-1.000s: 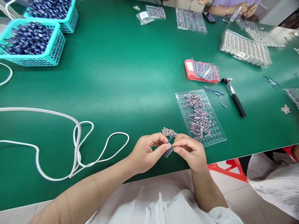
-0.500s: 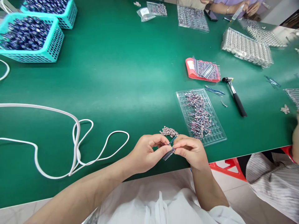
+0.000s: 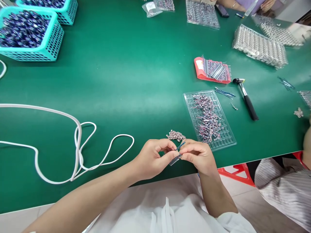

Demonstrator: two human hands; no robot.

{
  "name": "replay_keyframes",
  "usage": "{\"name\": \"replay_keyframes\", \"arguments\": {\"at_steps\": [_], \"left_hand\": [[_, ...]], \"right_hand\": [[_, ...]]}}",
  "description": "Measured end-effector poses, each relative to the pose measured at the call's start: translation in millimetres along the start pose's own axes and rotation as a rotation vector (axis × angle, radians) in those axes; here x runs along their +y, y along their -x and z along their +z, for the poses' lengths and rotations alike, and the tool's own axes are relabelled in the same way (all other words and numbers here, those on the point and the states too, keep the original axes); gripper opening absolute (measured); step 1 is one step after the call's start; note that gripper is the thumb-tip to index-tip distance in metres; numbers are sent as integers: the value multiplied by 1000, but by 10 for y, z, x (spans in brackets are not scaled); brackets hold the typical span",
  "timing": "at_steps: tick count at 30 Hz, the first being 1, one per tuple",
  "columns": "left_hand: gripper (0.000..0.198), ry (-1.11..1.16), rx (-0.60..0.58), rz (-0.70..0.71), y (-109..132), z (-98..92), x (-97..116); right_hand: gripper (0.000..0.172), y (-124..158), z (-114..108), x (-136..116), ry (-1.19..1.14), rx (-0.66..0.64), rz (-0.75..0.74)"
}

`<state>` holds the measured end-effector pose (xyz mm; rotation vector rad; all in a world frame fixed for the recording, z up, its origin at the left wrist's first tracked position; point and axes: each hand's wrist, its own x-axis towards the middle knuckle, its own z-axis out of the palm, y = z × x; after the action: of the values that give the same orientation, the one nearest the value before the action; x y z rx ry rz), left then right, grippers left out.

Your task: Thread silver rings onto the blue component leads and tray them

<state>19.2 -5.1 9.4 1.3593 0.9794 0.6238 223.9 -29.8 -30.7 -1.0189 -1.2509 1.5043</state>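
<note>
Near the table's front edge, my left hand (image 3: 157, 159) is closed on a short dark strip of small ribbed parts (image 3: 175, 160), pinched between thumb and fingers. My right hand (image 3: 198, 156) meets it from the right, thumb and forefinger pinched at the strip's right end; whatever tiny piece is between those fingertips is hidden. A thin blue strip (image 3: 180, 145) sticks up between the two hands. Just beyond them lies a pile of small round metallic pieces (image 3: 176, 135). To the right, a clear plastic tray (image 3: 227, 137) carries many small parts with thin wire leads (image 3: 208, 121).
A red pouch of strips (image 3: 200, 73), blue strips (image 3: 224, 93) and a black-handled hammer (image 3: 250, 106) lie beyond the tray. White cable (image 3: 79, 142) loops at left, below turquoise baskets (image 3: 52, 42) of dark glossy parts. Stacked clear trays (image 3: 259, 45) and other people are at right.
The view has shifted slightly, so the far items sit a little higher. Both hands keep nearly the same pinch at the strip, with only slight finger movement.
</note>
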Motion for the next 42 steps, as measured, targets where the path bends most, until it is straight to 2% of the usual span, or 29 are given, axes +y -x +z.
{"name": "replay_keyframes", "arguments": {"at_steps": [10,16,21,27,31,36,42], "left_hand": [[16,51,56,13,-9,44,-16],[17,46,54,17,-19,42,-35],[14,225,73,-79,-42,46,-50],[21,408,98,-211,-65,42,-43],[22,395,114,-197,-64,46,-42],[22,341,138,-158,-58,63,-45],[21,406,104,-177,-78,52,-61]], "right_hand": [[12,9,43,-19,62,55,-64],[10,7,40,-27,74,61,-35],[3,-32,36,-47,59,37,18],[15,-38,-18,9,53,6,19],[18,-15,-37,37,57,45,19],[12,-31,-1,14,81,77,11],[6,-32,20,26,41,159,-15]]}}
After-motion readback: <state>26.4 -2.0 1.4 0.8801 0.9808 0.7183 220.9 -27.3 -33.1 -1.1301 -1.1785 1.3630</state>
